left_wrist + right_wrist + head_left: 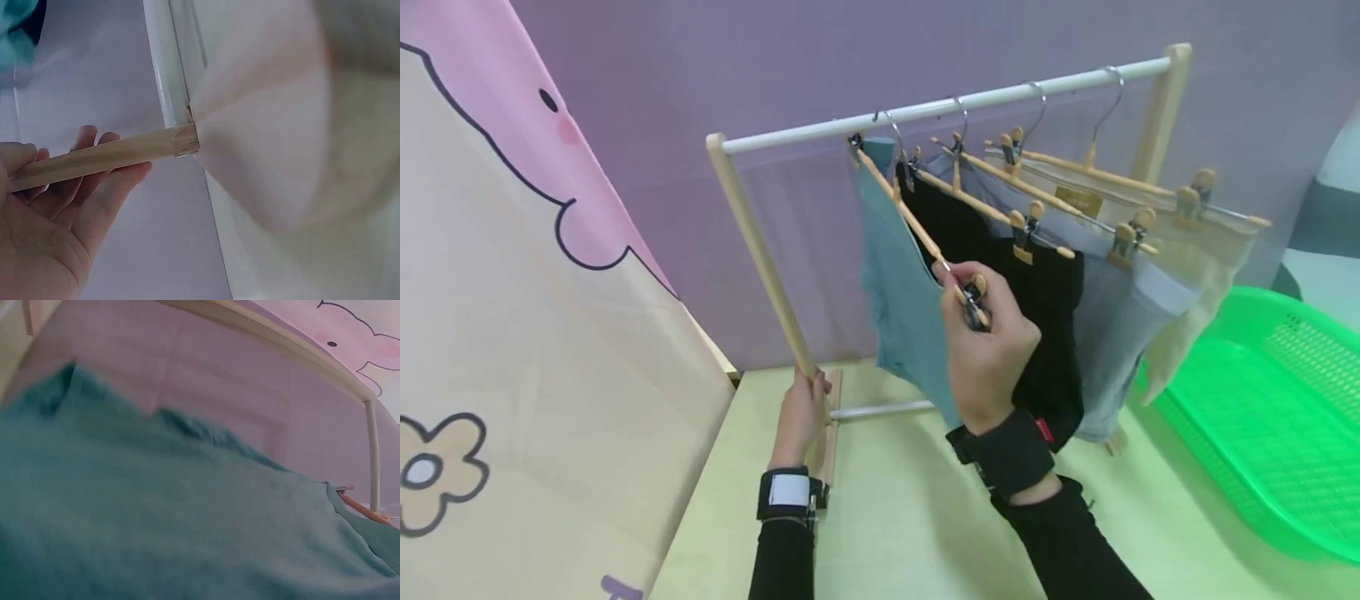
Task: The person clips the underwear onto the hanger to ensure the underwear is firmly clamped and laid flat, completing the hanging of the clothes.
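Observation:
A small clothes rack with a white top bar [820, 132] stands on the table. My left hand [801, 417] grips its left wooden post [760, 250] low down; the left wrist view has the post [125, 150] lying between thumb and fingers. With my right hand [992, 350] I pinch the front end of a clip hanger [917, 227], close to its clip [974, 292]. From this hanger, hooked on the bar, hangs a teal garment [898, 283]. Teal cloth [187, 500] fills most of the right wrist view.
Behind the teal piece hang a black garment [1048, 358], a grey one [1101, 350] and a beige one [1217, 267] on clip hangers. A green plastic basket [1195, 454] sits at the right. A printed curtain [550, 375] borders the table's left side.

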Demonstrator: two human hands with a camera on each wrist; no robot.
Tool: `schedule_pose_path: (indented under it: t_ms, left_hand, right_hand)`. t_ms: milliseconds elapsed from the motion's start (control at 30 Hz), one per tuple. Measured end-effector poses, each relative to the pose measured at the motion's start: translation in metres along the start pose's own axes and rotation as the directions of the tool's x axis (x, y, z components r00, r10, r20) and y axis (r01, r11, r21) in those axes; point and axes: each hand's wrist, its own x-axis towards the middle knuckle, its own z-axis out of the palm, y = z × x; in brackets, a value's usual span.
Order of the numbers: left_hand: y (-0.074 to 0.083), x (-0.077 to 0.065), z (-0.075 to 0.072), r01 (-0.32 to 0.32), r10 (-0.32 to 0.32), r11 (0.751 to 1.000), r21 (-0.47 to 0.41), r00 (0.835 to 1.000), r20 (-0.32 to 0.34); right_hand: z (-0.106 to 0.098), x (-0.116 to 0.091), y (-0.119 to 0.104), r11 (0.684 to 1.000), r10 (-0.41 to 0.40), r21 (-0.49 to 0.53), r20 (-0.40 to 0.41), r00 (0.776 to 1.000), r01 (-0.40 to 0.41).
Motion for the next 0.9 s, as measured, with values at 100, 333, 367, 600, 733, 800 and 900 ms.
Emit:
schedule_pose_path:
  t_ms: [100,333,367,600,733,800,900]
  left_hand:
    - [0.000,-0.001,0.003,0.003,-0.003,1.000,-0.007,1.000,0.000]
    - [0.005,0.000,0.012,0.016,-0.016,0.999,-0.029,1.000,0.001]
    - [0.005,0.000,0.013,0.018,-0.018,0.999,-0.030,1.000,0.003]
    - [0.011,0.001,0.013,-0.002,0.002,1.000,-0.014,1.000,0.005]
    - [0.012,0.002,0.012,-0.008,0.008,1.000,-0.013,1.000,-0.005]
    - [0.011,0.002,0.010,-0.007,0.007,1.000,-0.017,1.000,-0.007]
    - [0.010,0.000,0.009,-0.005,0.005,1.000,-0.016,1.000,-0.003]
  right_hand:
    - [0.007,0.010,0.003,1.000,-0.009,-0.004,0.033,0.999,0.010]
    - [0.014,0.026,0.012,0.995,0.050,-0.092,0.122,0.991,-0.039]
    - [0.013,0.026,0.013,0.993,0.067,-0.105,0.133,0.989,-0.053]
    - [0.005,0.025,0.016,0.981,0.104,-0.178,0.173,0.979,-0.072]
    - [0.002,0.027,0.012,0.982,0.110,-0.175,0.224,0.968,-0.071]
    - [-0.001,0.027,0.010,0.981,0.122,-0.179,0.268,0.956,-0.075]
    - [-0.011,0.022,0.006,0.976,0.139,-0.204,0.349,0.927,-0.070]
